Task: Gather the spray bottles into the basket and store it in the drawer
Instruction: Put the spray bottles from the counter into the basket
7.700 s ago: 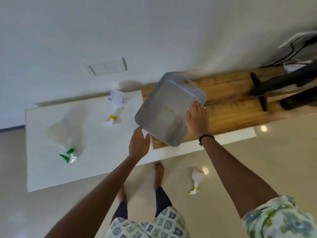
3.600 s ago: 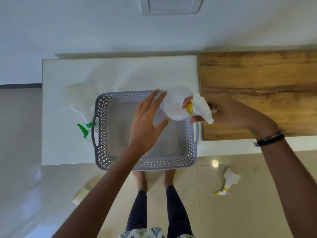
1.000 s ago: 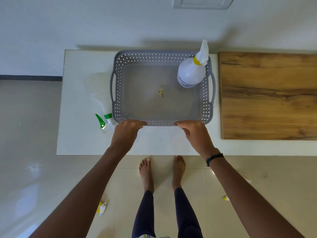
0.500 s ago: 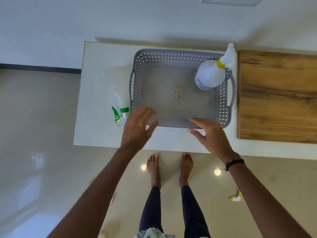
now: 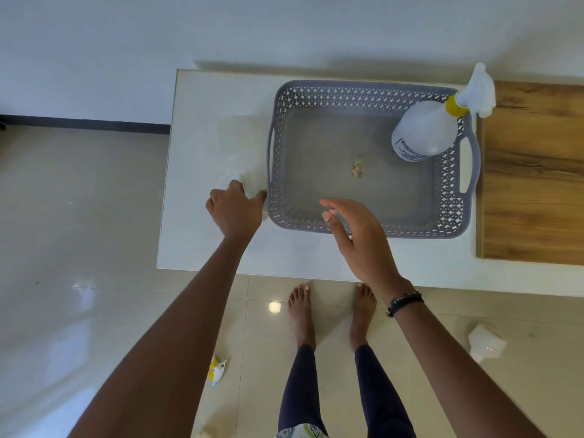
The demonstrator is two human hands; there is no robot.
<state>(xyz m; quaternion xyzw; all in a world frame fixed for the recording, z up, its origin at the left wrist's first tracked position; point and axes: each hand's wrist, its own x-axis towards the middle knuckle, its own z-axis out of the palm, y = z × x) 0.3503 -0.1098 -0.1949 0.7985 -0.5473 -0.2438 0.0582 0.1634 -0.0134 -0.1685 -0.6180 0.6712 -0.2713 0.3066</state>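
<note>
One bottle in basket corner | left hand beside rim

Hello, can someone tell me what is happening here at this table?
A person is collecting spray bottles into a grey basket on a white table. One bottle with a yellow collar leans in the basket's far right corner. The left hand closes on a clear bottle lying left of the basket. The right hand hovers open over the basket's near rim. More bottles lie on the floor.

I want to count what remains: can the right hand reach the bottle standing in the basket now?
Probably yes: the right hand hovers open over the basket's near rim, and nothing stands between it and the bottle.
</note>
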